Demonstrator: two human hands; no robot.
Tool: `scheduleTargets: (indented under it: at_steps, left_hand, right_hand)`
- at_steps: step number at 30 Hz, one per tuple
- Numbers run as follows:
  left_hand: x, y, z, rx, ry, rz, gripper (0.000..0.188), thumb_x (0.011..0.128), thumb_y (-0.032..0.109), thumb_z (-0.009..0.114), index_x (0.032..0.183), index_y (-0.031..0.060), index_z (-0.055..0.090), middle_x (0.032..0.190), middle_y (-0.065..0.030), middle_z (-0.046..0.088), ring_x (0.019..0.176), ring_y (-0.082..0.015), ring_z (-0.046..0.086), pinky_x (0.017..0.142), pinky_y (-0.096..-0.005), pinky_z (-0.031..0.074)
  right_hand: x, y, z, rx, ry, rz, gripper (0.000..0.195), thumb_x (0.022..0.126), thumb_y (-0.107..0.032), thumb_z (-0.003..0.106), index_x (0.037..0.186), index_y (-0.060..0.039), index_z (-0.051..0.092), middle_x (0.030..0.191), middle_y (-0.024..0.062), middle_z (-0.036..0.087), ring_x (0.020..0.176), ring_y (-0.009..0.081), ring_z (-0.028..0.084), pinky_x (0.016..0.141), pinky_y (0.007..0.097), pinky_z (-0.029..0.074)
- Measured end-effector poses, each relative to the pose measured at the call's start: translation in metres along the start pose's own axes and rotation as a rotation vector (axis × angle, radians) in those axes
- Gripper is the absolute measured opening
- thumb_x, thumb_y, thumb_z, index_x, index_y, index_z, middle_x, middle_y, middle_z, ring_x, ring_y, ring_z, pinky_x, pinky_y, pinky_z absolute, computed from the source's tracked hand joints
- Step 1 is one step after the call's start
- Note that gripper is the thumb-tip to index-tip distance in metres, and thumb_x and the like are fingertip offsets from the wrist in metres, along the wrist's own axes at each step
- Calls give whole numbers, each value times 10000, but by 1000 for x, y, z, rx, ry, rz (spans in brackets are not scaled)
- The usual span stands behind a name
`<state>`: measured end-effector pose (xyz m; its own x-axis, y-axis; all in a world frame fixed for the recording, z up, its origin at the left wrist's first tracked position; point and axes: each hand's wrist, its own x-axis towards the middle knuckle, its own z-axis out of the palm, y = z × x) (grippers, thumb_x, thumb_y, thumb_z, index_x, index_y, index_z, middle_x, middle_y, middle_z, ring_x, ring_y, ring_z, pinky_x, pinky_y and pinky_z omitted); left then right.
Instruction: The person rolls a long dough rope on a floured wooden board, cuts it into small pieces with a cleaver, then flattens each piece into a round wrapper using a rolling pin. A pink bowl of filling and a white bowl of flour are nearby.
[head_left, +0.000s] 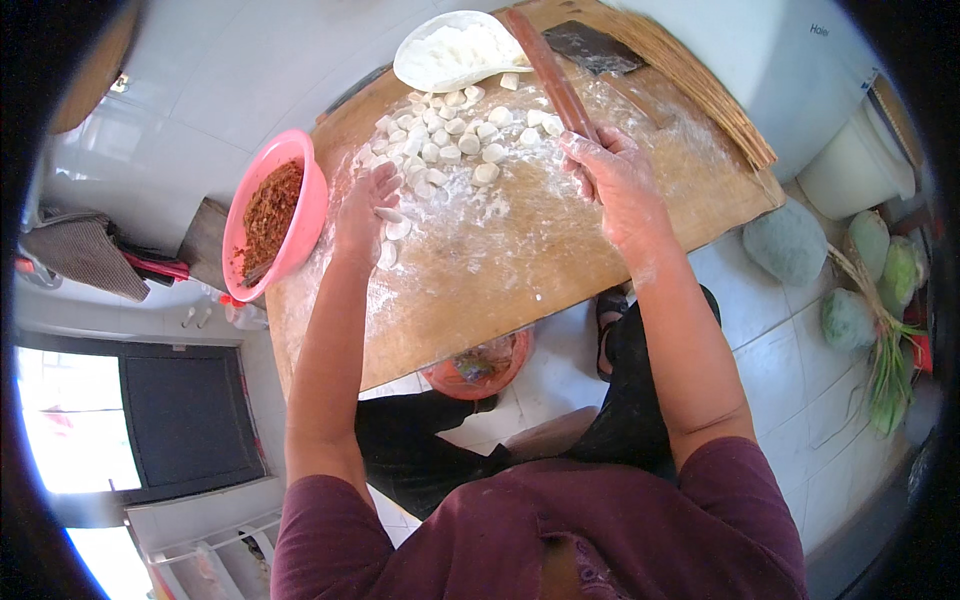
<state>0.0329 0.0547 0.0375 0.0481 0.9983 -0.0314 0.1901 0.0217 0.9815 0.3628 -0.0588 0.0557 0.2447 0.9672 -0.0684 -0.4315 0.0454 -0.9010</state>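
Observation:
My right hand (611, 172), dusted with flour, grips one end of a reddish wooden rolling pin (551, 71), raised over the right part of a floured wooden board (465, 300). At the board's left, my left hand (367, 206) has its fingers apart, close to several flattened dough discs (388, 255); whether it touches one I cannot tell. Many small dough pieces (450, 135) lie scattered beyond and between my hands. Behind them is a white bowl of flour (461, 49). A pink bowl (321, 195) with a brown minced filling (271, 214) stands left of my left hand.
A straw whisk or broom (697, 86) lies along the board's far right edge, beside a dark flat blade (592, 46). Under the near edge stands a red bin (476, 379). Large green gourds or melons (787, 236) and green stalks lie on the right floor.

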Motion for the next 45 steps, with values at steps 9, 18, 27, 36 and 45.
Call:
scheduleTargets:
  at_steps: [9,18,27,36,45]
  left_hand:
    - [15,14,-12,-82,53,228,608,1070,434,419,1537,45,389,1582,-124,376,1414,-269,422,1169,-411,351]
    - [30,-50,-75,865,70,167,528,994,394,547,1392,49,585,1433,-163,572,1341,-267,521,1130,-365,379]
    - [44,-16,-43,998,180,218,499,892,285,678,1318,27,633,1303,-190,663,1214,-321,629,1063,-419,459]
    - [100,-21,-40,1335,82,232,509,897,227,636,1393,117,606,1319,-171,662,1230,-299,633,1052,-393,471]
    - [90,8,-34,1445,76,-9,497,825,304,707,1271,85,681,1134,-166,732,1076,-300,695,967,-415,515]
  right_hand:
    - [1,0,-1,-15,9,-7,298,865,-239,756,1048,-19,671,774,7,621,571,58,480,522,219,369]
    - [0,-1,5,-15,-4,19,314,868,-226,756,1073,-4,675,775,7,617,572,63,479,530,223,372]
    - [-1,0,8,-46,-43,29,262,923,-238,717,1083,-37,663,800,-3,620,624,43,501,536,202,364]
    - [2,0,8,-21,-58,47,287,915,-237,722,1111,-33,674,788,-4,611,606,45,490,534,204,366]
    - [2,1,8,-18,-56,42,274,915,-230,717,1093,-27,672,784,-2,603,595,49,474,536,209,365]
